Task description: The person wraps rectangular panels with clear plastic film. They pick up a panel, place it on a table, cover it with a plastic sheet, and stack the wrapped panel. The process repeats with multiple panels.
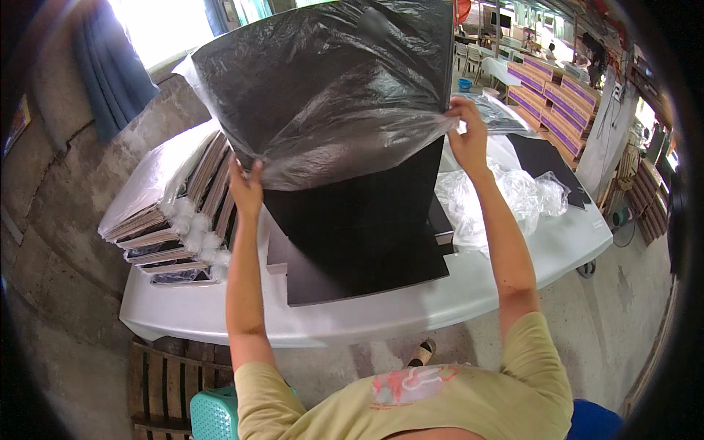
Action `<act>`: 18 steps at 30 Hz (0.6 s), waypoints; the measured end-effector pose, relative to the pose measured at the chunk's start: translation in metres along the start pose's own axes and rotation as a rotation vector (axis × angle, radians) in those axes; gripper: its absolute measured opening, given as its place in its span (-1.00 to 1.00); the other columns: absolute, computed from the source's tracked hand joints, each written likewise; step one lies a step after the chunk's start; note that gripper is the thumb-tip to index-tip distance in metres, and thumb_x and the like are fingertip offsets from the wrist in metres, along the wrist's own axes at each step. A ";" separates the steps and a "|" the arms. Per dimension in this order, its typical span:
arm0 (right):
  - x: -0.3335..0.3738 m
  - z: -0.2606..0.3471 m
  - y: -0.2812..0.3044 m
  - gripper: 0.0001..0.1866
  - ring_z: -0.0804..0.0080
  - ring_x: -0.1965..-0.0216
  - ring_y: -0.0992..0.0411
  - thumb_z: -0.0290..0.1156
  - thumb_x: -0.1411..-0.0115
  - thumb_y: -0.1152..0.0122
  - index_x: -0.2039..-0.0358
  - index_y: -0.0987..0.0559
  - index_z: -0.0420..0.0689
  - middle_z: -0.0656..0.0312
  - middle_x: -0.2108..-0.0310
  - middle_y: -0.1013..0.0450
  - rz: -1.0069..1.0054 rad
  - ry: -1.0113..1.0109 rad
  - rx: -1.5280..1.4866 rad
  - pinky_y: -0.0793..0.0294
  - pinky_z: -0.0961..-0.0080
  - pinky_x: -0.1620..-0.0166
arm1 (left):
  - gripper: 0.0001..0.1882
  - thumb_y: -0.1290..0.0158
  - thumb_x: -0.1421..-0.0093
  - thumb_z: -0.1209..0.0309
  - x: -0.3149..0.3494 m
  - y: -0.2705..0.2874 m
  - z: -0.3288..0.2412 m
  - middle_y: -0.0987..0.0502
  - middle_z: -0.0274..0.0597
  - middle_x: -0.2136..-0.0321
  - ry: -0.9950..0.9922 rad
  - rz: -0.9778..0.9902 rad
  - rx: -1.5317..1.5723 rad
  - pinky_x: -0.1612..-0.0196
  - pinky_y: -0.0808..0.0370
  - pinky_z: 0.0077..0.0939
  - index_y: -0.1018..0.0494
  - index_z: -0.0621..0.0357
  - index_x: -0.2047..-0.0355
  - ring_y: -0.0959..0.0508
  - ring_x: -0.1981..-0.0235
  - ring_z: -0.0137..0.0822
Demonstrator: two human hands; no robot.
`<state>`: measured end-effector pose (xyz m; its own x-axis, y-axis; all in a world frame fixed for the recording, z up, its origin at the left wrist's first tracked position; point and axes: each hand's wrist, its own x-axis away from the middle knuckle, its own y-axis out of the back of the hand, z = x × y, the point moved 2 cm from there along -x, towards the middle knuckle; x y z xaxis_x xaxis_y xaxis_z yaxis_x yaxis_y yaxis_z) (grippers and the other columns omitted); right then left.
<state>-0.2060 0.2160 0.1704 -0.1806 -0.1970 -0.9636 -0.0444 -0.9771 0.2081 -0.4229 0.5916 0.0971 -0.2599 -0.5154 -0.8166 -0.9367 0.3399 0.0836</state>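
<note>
Left hand (247,185) at ten o'clock and right hand (469,136) at two grip the lower edge of a clear plastic cover (330,95), spread at twelve over the upper part of a black panel (367,242). On the white table (367,323), wrapped panels (155,176) are stacked at nine; crumpled plastic (506,202) lies at three.

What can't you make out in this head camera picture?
Head view:
Plastic cover: far end, cut off by the top edge.
Left hand: some fingers, behind the hand itself or the black board.
Green perforated object: part, behind the shirt and past the lower edge.
Blue object: kind unclear, cut off by the lower edge.
</note>
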 end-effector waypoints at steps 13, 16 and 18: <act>-0.030 0.037 0.009 -0.56 0.44 0.17 -0.33 -0.61 0.01 -0.06 0.06 -0.28 -0.21 0.12 0.17 -0.33 0.000 -0.215 0.057 -0.30 0.57 0.16 | -0.16 -0.20 0.15 0.31 -0.004 0.004 -0.117 -0.43 0.20 0.36 0.004 0.079 -0.368 0.22 -0.35 -0.22 0.02 0.19 -0.09 -0.44 0.27 0.13; -0.005 0.026 0.018 -0.48 0.38 0.12 -0.35 -0.59 0.01 -0.08 -0.02 -0.23 -0.22 0.10 0.03 -0.27 0.001 -0.407 -0.151 -0.32 0.53 0.09 | -0.39 -0.09 0.07 0.38 0.016 0.017 -0.071 -0.44 0.23 0.35 0.018 0.259 -0.482 0.30 -0.36 -0.25 -0.14 0.23 -0.01 -0.46 0.28 0.11; 0.005 0.035 0.013 -0.54 0.42 0.25 -0.43 -0.57 0.00 -0.03 0.02 -0.31 -0.25 0.12 0.16 -0.40 -0.259 -0.392 -0.191 -0.38 0.55 0.20 | -0.43 -0.05 0.04 0.41 0.032 0.021 -0.064 -0.45 0.22 0.34 0.043 0.286 -0.526 0.29 -0.37 -0.28 -0.17 0.24 -0.01 -0.47 0.28 0.09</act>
<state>-0.2415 0.2051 0.1741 -0.5441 0.0628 -0.8367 0.0371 -0.9944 -0.0988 -0.4659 0.5322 0.1092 -0.5174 -0.4958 -0.6975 -0.8159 0.0402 0.5767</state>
